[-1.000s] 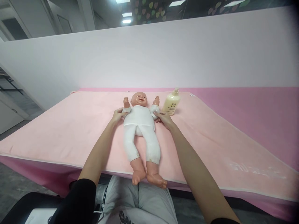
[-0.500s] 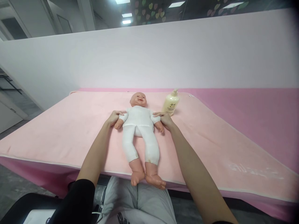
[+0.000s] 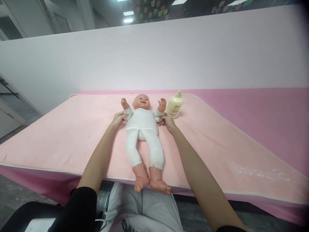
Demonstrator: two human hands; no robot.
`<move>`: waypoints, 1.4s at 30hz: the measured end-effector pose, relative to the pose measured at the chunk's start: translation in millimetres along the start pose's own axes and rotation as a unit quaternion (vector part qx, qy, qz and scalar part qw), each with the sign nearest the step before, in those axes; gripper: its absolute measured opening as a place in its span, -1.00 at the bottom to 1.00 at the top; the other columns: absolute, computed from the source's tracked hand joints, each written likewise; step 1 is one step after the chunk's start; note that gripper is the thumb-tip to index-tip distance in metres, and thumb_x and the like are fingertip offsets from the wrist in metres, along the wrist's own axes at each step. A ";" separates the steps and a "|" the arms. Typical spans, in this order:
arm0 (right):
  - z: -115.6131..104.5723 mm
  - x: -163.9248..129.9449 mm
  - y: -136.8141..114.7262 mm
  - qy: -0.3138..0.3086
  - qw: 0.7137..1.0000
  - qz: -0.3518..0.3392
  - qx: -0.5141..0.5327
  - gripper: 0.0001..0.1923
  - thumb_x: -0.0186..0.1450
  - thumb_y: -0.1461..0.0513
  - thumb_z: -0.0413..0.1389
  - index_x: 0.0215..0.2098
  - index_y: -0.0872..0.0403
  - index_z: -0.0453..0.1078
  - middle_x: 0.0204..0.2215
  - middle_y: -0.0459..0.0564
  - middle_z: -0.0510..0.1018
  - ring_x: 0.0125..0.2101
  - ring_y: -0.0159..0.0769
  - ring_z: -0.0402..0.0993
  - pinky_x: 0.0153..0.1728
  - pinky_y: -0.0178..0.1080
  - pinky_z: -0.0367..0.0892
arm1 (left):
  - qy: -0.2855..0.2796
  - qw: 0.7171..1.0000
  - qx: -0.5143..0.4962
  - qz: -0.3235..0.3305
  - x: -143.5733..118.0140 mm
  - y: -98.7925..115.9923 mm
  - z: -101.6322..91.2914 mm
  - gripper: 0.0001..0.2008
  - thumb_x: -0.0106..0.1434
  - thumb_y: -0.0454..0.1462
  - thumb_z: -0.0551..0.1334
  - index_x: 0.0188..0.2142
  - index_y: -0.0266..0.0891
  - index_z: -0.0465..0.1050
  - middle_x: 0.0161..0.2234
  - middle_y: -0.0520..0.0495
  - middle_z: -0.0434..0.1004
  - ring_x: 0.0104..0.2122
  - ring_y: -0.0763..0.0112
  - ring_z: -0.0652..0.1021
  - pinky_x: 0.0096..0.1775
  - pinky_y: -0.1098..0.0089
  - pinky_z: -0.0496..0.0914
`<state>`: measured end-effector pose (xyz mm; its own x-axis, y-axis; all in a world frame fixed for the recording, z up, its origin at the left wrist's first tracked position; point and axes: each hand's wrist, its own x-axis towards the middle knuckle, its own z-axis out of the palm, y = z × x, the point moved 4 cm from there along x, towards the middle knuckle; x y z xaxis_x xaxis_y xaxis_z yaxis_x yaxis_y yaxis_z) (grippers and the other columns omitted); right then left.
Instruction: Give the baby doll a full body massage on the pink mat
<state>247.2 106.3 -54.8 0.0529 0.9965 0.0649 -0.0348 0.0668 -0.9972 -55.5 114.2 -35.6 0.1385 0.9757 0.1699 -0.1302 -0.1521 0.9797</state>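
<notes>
Pink towelling covers the table, and the doll lies on its back there, long axis running from you toward the wall, head far and feet over the near edge. Your left hand clasps its upper arm on one side, your right hand the other, both equally near, the doll between them with forearms raised. A bottle stands just beyond your right hand.
</notes>
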 end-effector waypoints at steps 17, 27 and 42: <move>16.0 3.1 -1.7 0.159 0.929 -0.051 -0.329 -0.73 0.31 0.08 -0.05 -0.29 0.09 0.36 -0.34 0.14 0.51 -0.24 -0.12 0.44 -0.24 -0.24 0.28 | 0.162 0.971 0.170 0.033 9.4 -11.0 3.0 -0.59 0.06 0.05 0.28 -0.41 -0.29 0.50 -0.53 -0.03 0.45 -0.51 0.41 0.42 -0.44 0.42 0.26; 1.8 -5.9 -0.4 0.024 0.999 -0.032 -0.029 -0.59 0.01 0.01 0.25 -0.26 0.10 0.47 -0.64 -0.20 0.35 -0.75 -0.57 0.00 -0.76 -0.39 -0.11 | 0.017 1.000 0.015 0.010 -4.5 4.5 5.4 -0.55 -0.17 -0.22 0.45 -0.22 -0.29 0.56 -0.27 -0.11 0.60 -0.32 0.33 0.54 -0.29 0.38 0.37; -6.8 -4.6 2.5 -0.029 0.998 -0.039 0.035 -0.84 -0.12 0.39 0.04 -0.64 0.10 0.44 -0.20 0.00 0.59 -0.21 -0.33 0.50 -0.23 -0.35 0.41 | 0.041 0.999 0.015 -0.004 -6.0 4.1 -8.8 -0.94 -0.23 -0.39 0.31 -0.65 -0.30 0.47 -0.20 -0.21 0.60 -0.14 0.16 0.56 -0.05 0.20 0.41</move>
<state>253.7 101.5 -57.8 0.0013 0.9894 0.1454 -0.1033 0.1448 -0.9840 -65.5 109.1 -33.6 0.0591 0.9861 0.1550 -0.1004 -0.1486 0.9838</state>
